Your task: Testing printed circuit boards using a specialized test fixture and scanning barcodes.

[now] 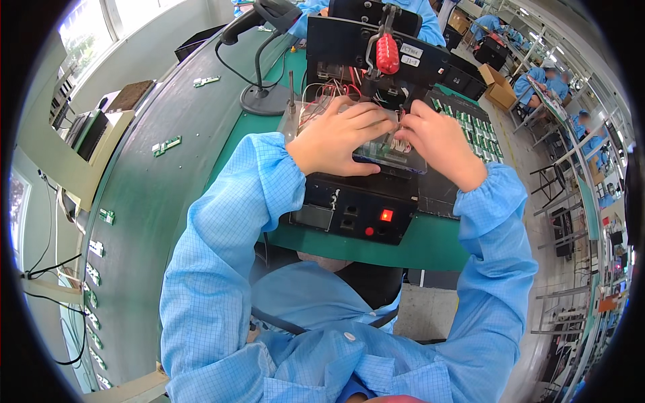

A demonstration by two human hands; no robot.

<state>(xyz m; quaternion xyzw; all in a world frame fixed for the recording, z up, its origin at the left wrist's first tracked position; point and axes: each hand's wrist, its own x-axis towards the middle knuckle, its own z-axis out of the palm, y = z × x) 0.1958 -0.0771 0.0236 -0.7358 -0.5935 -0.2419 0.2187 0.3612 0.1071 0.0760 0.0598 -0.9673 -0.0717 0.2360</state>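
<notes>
Resting side by side on a black test fixture, both hands work over a clear plastic plate that lies on the fixture's top; the left hand lies palm down with its fingers curled over the plate's near-left part, the thumb stretched along the plate's front edge, though whether it pinches anything beneath cannot be told; the right hand sits just beside it, fingers bent and fingertips pressed together at a small white connector near the plate's middle, seemingly nipping it, though the grip itself is partly hidden; thin red and white wires loop up behind the left hand toward the fixture's upright black block, where a lever with a red handle stands upright; on the fixture's front face a red square light glows beside a small round red button; both forearms wear light blue checked sleeves gathered at the wrists; a handheld scanner sits on a stand at the far left of the green bench, and small green circuit boards lie in rows to the right of the fixture, near the right hand.
</notes>
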